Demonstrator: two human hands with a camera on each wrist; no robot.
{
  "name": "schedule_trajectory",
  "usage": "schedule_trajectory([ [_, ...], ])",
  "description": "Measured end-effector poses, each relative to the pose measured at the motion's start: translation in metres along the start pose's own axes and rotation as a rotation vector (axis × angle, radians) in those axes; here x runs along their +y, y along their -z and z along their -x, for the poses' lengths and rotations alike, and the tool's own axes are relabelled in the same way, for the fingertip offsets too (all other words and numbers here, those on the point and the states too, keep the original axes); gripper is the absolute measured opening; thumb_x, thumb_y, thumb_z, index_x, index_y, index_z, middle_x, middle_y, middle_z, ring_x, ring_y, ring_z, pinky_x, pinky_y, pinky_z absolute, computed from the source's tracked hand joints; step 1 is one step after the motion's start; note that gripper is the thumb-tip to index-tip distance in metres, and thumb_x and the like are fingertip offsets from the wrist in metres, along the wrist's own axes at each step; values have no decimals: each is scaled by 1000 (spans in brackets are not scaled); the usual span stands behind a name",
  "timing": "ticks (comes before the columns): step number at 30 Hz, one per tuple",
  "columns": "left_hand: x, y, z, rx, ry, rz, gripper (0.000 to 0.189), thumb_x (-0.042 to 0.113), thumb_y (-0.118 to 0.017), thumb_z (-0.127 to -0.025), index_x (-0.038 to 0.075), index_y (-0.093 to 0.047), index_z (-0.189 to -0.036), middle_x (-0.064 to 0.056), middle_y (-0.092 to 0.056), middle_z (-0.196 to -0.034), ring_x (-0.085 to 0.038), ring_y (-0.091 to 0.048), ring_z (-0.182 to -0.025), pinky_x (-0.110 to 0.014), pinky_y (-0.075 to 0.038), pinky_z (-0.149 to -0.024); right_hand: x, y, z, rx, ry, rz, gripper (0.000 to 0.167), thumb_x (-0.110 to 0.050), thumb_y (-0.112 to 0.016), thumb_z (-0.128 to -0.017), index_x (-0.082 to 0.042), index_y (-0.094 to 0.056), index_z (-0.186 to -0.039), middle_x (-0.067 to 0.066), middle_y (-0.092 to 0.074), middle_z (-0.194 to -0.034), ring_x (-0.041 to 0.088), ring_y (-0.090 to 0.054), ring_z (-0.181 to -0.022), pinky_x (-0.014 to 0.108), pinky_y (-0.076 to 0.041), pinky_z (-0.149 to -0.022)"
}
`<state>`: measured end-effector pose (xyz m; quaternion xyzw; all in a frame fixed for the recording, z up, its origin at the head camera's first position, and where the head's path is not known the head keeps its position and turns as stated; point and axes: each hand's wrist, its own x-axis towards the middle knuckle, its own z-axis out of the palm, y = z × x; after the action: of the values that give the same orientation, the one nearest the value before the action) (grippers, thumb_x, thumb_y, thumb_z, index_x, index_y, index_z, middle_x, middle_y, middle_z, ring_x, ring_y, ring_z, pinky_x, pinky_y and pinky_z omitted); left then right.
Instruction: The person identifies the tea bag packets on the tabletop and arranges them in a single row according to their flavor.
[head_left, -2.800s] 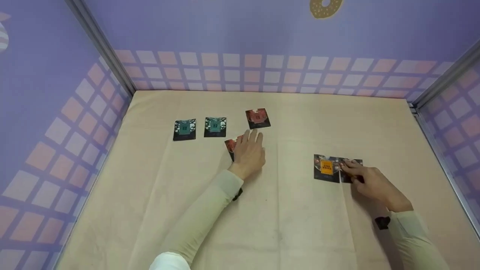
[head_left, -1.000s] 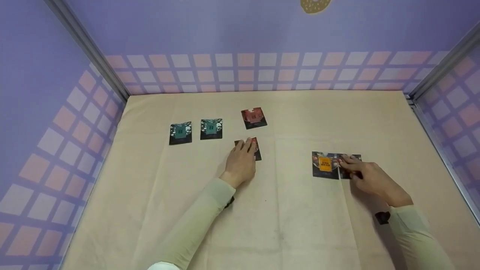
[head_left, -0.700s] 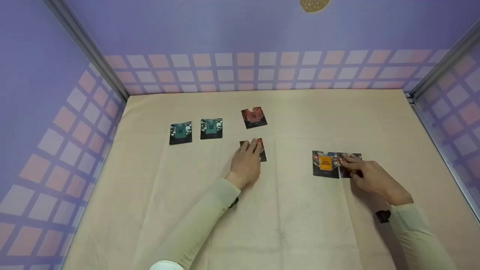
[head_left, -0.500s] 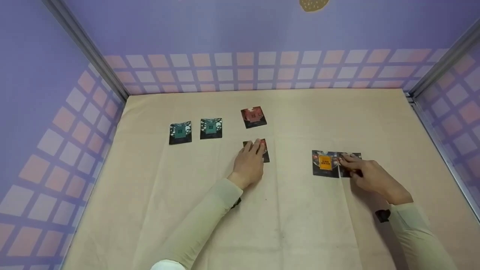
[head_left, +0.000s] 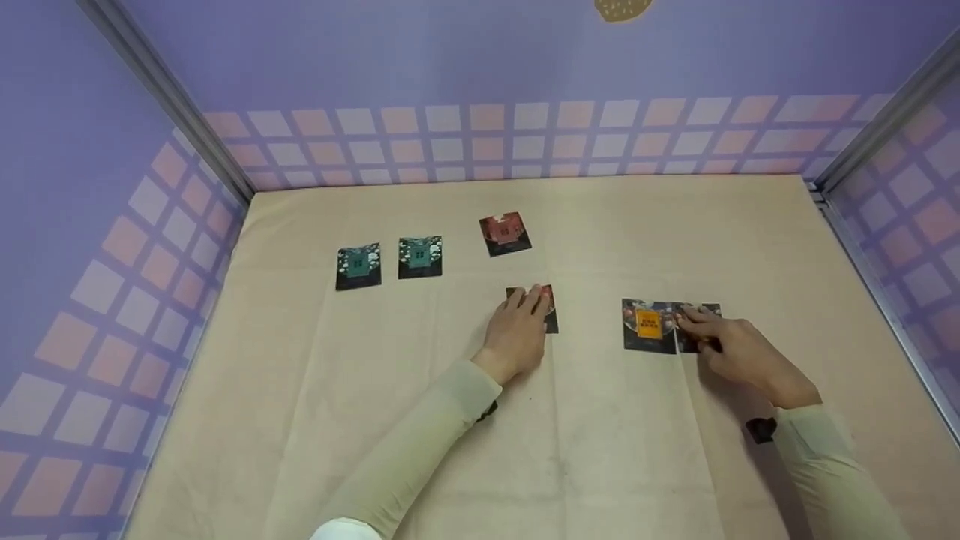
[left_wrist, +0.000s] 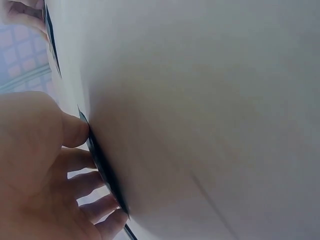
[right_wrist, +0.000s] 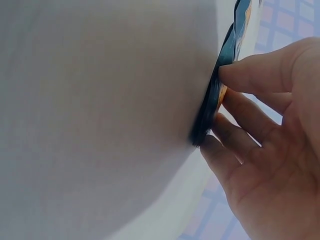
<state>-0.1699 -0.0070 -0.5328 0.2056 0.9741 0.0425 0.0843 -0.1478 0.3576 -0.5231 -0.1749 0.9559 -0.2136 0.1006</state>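
On creased cloth [head_left: 622, 435], left hand [head_left: 517, 337] and right hand [head_left: 741, 354] rest spread fingers on thin, rectangular cards [head_left: 553, 322].

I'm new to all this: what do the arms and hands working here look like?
They are a person's, not a machine's. The bare left hand and bare right hand wear no gloves. Long, pale greenish-cream fabric sleeves reach the wrists. A small black object shows beside each wrist, too unclear to identify. Something white shows at the left arm's near end.
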Motion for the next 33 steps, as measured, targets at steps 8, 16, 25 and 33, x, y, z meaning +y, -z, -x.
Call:
schedule_trajectory([
  [8,20,-4,-2,13,-53,-53,56,32,-41,-116,12,-35,-168,-8,-32,-175,-32,-35,-159,-45,-39,-127,-7,-9,1,47,-8,7,51,12,-57,-99,6,-54,-149,30,-42,-163,60,-44,-143,65,-52,-105],
  [16,42,-4,-6,-21,-84,-84,56,33,-40,-116,14,-36,-168,-6,-31,-176,-30,-33,-161,-42,-38,-128,-14,-13,4,51,-81,9,55,10,-54,-101,3,-50,-156,30,-34,-167,60,-43,-144,69,-48,-108],
  [25,60,-9,-11,-42,-86,-99,57,34,-39,-115,17,-33,-169,-3,-28,-177,-27,-31,-162,-40,-36,-128,-8,-17,8,66,-87,-6,59,7,-54,-101,0,-47,-159,30,-34,-167,61,-41,-146,72,-42,-112],
  [33,76,-6,-20,-55,-100,-115,59,36,-38,-115,18,-30,-171,-1,-26,-178,-26,-31,-161,-38,-38,-127,-10,-19,6,84,-49,7,57,4,-53,-102,3,-46,-159,31,-36,-165,60,-44,-144,73,-43,-111],
])
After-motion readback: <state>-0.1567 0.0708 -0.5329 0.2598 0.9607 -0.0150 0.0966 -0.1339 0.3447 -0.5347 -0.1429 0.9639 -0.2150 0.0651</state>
